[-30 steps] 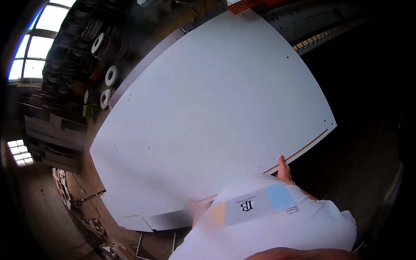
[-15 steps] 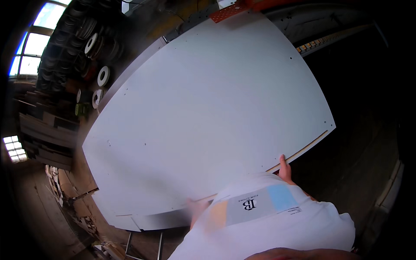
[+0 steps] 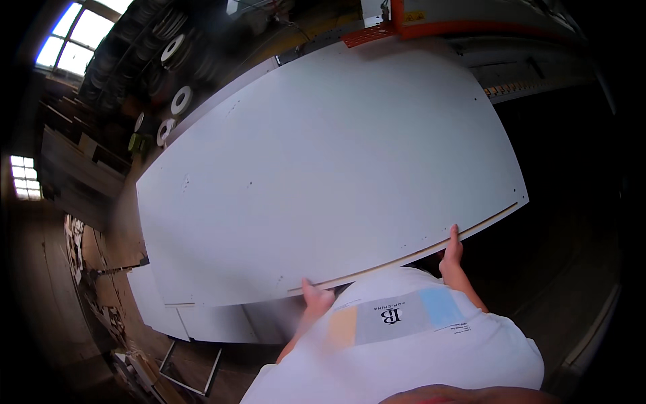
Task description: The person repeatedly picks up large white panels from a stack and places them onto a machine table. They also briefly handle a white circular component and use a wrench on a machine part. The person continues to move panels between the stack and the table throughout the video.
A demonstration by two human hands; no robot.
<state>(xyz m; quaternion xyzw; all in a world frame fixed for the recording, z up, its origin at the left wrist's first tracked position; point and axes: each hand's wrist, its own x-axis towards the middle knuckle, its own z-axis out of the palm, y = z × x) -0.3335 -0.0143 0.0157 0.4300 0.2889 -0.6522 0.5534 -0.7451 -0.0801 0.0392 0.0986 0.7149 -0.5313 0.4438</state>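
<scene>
A large white panel (image 3: 323, 168) with small drilled holes stretches away in front of me. A narrow brown groove runs along its near edge, close to my body. My left hand (image 3: 317, 298) grips that edge left of my shirt, thumb on top and fingers hidden underneath. Farther right, my right hand (image 3: 453, 250) holds the same edge, its thumb lying beside the groove and the other fingers mostly below. Under the panel's left end, part of another white board (image 3: 151, 299) shows.
An orange machine part (image 3: 370, 35) with a perforated plate stands at the panel's far edge. Rolls of white edging (image 3: 181, 100) are stacked at the far left, near stacked boards (image 3: 77, 168). A metal frame (image 3: 195, 384) lies at lower left. The right side is dark.
The panel has shifted and turned slightly, its left end moving away from me and uncovering more of the board below. Both hands have moved with it; the left is less blurred now.
</scene>
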